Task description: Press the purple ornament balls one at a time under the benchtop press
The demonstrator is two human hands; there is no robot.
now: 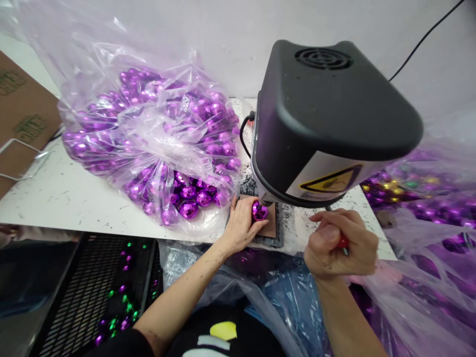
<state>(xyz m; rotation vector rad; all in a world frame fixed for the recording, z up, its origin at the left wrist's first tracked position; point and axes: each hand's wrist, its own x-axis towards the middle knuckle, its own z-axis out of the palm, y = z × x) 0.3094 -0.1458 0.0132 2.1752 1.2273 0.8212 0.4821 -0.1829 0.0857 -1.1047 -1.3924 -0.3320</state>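
A shiny purple faceted ball (259,211) is held by the fingers of my left hand (241,225), over a brown pad on the dark base (277,238) of a black machine (330,109). The ball sits right below the machine's housing, near a metal tip. My right hand (342,243) is wrapped round a lever with a red part (342,242), to the right of the base. A large clear plastic bag (152,134) full of purple balls lies left of the machine, with loose balls (189,209) showing at its opening.
The white table (55,183) has dark specks. A cardboard box (22,109) and a wire frame (28,158) stand at the left. Below is a black mesh rack (100,277) with green and purple beads. More bagged purple balls (439,218) lie at the right; a cable (424,42) hangs behind.
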